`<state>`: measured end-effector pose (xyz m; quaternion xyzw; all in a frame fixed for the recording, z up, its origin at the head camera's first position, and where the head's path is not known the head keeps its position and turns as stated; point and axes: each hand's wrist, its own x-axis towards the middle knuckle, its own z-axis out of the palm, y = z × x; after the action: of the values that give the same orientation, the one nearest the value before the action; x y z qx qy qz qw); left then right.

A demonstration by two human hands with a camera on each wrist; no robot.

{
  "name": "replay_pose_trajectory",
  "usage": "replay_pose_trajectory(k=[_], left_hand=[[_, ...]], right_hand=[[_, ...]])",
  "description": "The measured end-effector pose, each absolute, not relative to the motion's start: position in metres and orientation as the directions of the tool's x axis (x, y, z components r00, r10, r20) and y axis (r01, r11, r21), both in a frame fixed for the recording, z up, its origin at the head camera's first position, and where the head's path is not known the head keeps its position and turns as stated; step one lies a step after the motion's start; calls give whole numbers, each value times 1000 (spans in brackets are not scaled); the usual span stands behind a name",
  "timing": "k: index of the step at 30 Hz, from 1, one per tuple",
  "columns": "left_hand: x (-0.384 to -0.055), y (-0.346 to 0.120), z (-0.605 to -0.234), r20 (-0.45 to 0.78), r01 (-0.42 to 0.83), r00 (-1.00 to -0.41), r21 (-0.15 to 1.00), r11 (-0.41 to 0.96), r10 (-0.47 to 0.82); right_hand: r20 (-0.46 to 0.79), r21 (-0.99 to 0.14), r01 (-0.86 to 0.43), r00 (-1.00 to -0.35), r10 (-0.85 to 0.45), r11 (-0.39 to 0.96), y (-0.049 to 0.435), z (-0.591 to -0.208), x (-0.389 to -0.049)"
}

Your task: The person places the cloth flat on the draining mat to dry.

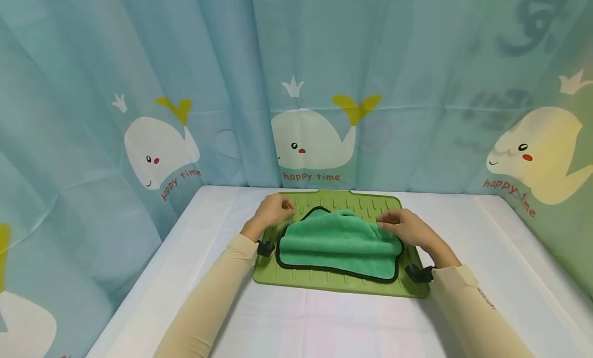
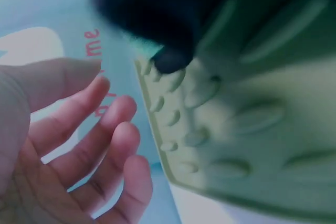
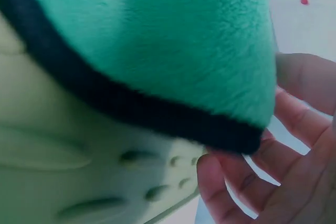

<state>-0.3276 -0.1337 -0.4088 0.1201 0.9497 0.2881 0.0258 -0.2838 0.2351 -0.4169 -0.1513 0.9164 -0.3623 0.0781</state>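
Observation:
A green plush cloth [image 1: 340, 252] with black edging lies bunched in soft folds on an olive-green ridged mat [image 1: 333, 283]. My left hand [image 1: 276, 209] hovers over the mat's far left part, beside the cloth. Its fingers are loosely bent with nothing between them, as the left hand [image 2: 79, 150] shows in the left wrist view. At the cloth's far right side is my right hand [image 1: 410, 228], fingers relaxed. In the right wrist view the cloth's black-edged corner [image 3: 231, 132] overlaps the fingers of the right hand [image 3: 294, 161], hiding some fingertips; the thumb stands apart from them.
The mat lies on a white-covered table [image 1: 296, 322]. Behind and at both sides hangs a light blue curtain [image 1: 398, 49] printed with whales. A small black device [image 1: 265, 248] sits at the left wrist and another black device [image 1: 419, 273] at the right.

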Motion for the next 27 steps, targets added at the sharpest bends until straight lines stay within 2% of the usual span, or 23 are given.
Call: replay_pose_trajectory(k=[7,13,16,27], left_hand=[[-350,-126,-399,-141,232,-935,451,862,325],[-358,-116,-404,-181,278,-909,411,868,376],[-359,-113,-410,-197,290,-896,421,860,399],[-362,-107,-417,-240,264,-874,495,827,423]], right_hand=[[-103,-591,-277,-905,-412,757,219,-407,-301],[-209,-576,-289,-852,-480,765,212,-409,-309],[-217,-583,-298,-839,-498,756,210,-411,-309],[-149,-583,-293,-878,-454,758,210,-406,-305]])
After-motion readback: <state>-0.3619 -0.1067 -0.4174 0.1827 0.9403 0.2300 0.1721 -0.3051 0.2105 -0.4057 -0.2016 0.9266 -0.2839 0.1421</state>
